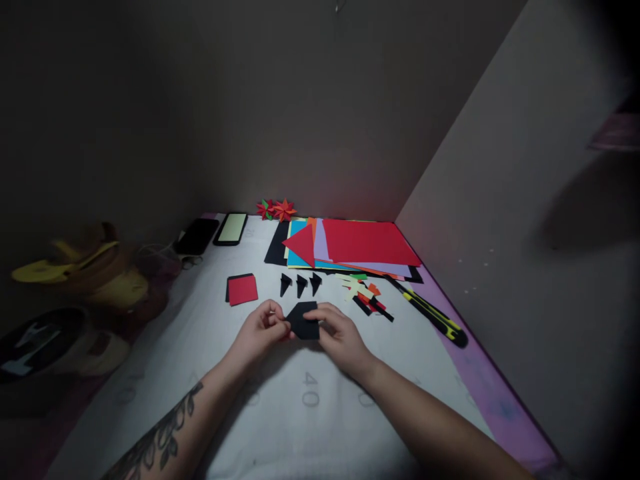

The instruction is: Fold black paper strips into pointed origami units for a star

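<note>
Between my hands is a piece of black paper (pixel 303 323), its left end folded to a point and its right end straight. My left hand (pixel 266 328) pinches the pointed end between thumb and fingers. On the right edge, my right hand (pixel 345 335) grips the same paper, fingers on top. Just beyond lie three small folded black paper pieces (pixel 301 286) in a row. A stack of square papers (pixel 242 290), red on top with black beneath, rests to the left of them. Loose paper strips (pixel 369 298) in several colours lie to the right.
Large coloured sheets (pixel 370 241) lie at the back with a red paper triangle (pixel 303 245) on them. A black and yellow utility knife (pixel 435 317) lies at right. Two paper stars (pixel 284 209) sit by the wall. A phone (pixel 232 229) and a dark device (pixel 198 236) are back left.
</note>
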`<state>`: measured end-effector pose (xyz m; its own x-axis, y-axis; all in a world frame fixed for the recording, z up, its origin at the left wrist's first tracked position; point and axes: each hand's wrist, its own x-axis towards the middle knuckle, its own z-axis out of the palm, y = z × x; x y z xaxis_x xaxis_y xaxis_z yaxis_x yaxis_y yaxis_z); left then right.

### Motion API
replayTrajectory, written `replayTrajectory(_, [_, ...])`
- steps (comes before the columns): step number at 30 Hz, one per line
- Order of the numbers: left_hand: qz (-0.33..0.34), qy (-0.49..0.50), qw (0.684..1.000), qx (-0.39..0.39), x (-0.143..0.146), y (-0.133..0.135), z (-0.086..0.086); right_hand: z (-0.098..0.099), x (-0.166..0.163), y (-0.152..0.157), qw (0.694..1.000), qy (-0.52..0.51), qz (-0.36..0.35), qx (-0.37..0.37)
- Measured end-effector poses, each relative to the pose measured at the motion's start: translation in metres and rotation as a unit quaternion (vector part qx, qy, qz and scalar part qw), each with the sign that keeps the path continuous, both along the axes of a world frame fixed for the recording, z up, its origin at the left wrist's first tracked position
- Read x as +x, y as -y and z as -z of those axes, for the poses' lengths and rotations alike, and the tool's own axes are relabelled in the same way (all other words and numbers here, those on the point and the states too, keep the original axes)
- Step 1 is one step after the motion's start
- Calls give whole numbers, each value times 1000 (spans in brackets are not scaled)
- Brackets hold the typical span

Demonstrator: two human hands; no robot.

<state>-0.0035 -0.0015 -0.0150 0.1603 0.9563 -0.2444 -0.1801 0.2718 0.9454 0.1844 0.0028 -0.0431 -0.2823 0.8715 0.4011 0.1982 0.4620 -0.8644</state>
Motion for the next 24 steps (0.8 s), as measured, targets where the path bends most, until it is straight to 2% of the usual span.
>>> replayTrajectory(4, [26,-12,999,28,-4,1,0,1,-1,-3,998,-39,8,-47])
replayTrajectory(7, [26,-72,993,90,-9,1,2,3,-1,-4,992,-84,25,-93])
replayTrajectory(12, [18,-223,957,185,-11,3,3,4,-3,-4,967,-162,5,-195])
replayTrajectory(16, [9,-277,932,233,-11,4,1,2,-5,-3,953,-191,-4,-235])
replayTrajectory(19, [-2,-270,934,235,-9,5,-1,-2,-7,0,945,-209,6,-250])
replayTrajectory(24, [-49,-206,961,175,-6,5,-1,-8,-21,4,935,-238,57,-257])
